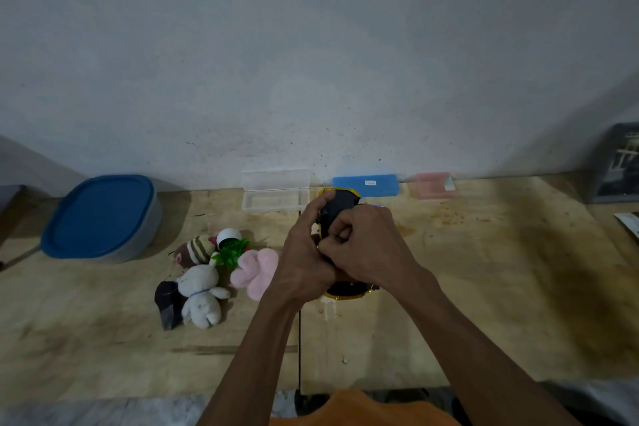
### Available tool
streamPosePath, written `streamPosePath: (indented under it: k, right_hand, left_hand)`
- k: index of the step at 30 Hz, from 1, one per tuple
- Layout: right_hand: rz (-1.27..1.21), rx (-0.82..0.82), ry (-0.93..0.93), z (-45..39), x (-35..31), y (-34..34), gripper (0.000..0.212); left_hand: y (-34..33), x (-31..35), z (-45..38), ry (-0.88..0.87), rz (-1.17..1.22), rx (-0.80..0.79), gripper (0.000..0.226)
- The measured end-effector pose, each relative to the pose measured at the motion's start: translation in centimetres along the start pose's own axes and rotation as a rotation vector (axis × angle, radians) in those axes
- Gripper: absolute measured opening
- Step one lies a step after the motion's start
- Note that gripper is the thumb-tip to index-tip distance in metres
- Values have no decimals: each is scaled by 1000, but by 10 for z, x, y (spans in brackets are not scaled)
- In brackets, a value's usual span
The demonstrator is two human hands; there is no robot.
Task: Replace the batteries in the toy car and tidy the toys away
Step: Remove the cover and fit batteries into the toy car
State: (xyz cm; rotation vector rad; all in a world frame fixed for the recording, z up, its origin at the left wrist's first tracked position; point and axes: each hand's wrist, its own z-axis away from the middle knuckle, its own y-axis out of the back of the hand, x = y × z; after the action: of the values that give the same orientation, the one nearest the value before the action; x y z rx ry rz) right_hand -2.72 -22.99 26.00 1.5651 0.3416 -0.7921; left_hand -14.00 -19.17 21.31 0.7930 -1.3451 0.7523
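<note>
A yellow and black toy car (pixel 340 204) is held upside down above the middle of the wooden table (pixel 484 287). My left hand (pixel 304 252) wraps its left side, fingers over the black underside. My right hand (pixel 363 245) is pressed against the car's middle, fingertips pinched on something small that I cannot make out. Most of the car is hidden by both hands. To the left lie soft toys: a white plush (pixel 202 294), a pink plush (pixel 256 270), a striped brown plush (pixel 195 251), a green plastic plant (pixel 231 252).
A grey container with a blue lid (pixel 102 216) stands at the far left. By the wall are an open clear plastic case (pixel 275 190), a blue case (pixel 364 185) and a pink case (pixel 432 185). A dark box (pixel 619 162) sits at the right edge.
</note>
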Motion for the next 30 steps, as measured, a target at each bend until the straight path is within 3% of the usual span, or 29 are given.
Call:
streamPosePath:
  k: [8,15,18,21,24,28,30]
  right_hand:
    - [3,31,89,2,6,-1,10]
    - [-10,-189,281,-5,21,4,6]
    - [-7,-271,298,-9,25,6,17]
    - [-78,-236,297,-14,23,7,16]
    - [-455,-129,99,-16,21,10,12]
    - [-1361,-188,-343,-17,15,16,21]
    - [-1493,-208,-468,-17,15,16,28]
  left_hand:
    - [8,-4,1,-4,2,-9,102]
    - [19,-5,1,38,-1,-26,110]
    - [22,-2,0,52,31,-52,114]
    - [22,0,0,58,50,-55,113]
    - [22,-2,0,69,53,-50,112]
    - [24,-3,-2,85,70,-38,114]
    - [25,-2,-3,88,86,-42,113]
